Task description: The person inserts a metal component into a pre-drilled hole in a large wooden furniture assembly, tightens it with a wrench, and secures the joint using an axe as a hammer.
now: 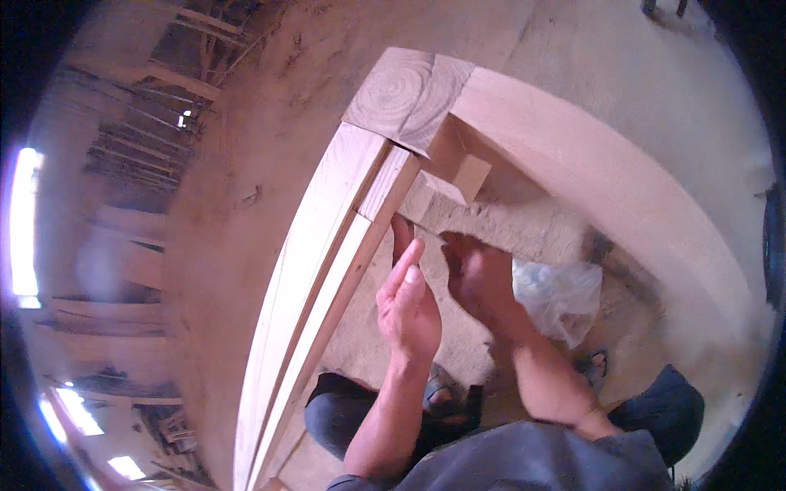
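Note:
A large wooden frame stands before me, its corner post [393, 92] showing end-grain rings on top. From that corner, one thick pale beam [598, 135] runs off to the right and a grooved beam [299, 245] runs down to the left. A short wood block [388, 184] sits at the grooved beam's corner end, and a small wood stub [472, 177] projects inside the corner. My left hand [407, 307] is beside the grooved beam's inner face, fingers stretched upward, holding nothing visible. My right hand [481, 277] is just right of it below the stub; its fingers are dark and partly hidden.
A clear plastic bag [565, 303] lies on the dusty floor beyond my right forearm. Stacked boards and timber [131, 245] line the far left side. My sandalled feet [442, 389] and bent knees are below the frame.

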`<state>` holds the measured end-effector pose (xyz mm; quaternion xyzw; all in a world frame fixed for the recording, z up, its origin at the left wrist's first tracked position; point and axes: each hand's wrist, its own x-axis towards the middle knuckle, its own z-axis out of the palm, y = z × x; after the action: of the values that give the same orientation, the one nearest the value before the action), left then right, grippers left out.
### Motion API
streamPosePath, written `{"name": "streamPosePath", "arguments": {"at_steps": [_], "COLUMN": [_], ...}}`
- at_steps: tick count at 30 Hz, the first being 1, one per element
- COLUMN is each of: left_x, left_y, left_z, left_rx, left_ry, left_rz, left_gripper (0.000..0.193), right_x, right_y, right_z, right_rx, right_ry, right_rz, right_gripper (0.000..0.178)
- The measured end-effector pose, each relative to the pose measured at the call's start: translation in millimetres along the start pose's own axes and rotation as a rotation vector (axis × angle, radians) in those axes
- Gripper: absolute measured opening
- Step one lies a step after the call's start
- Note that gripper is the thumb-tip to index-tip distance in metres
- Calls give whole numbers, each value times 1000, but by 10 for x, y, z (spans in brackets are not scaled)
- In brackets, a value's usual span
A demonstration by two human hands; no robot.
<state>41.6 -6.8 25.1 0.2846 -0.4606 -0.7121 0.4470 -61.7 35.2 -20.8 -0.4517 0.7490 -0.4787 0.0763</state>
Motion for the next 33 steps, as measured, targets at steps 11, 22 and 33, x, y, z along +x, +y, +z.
{"name": "streamPosePath", "arguments": {"at_steps": [11, 22, 33], "left_x": [18, 4, -81], "left_y": [-131, 37, 22], "left_z": [-46, 193, -94], "left_rx": [95, 65, -141], "left_ry": [23, -104, 10], "left_rz": [-58, -72, -185], "left_gripper": [49, 54, 54], "right_x": [-94, 99, 158], "right_y": [302, 217, -627], "right_z": [420, 4, -175], "right_rx": [87, 56, -261], "right_ry": [41, -35, -215], "right_rz": [29, 75, 200], "right_gripper": [23, 18, 30]}}
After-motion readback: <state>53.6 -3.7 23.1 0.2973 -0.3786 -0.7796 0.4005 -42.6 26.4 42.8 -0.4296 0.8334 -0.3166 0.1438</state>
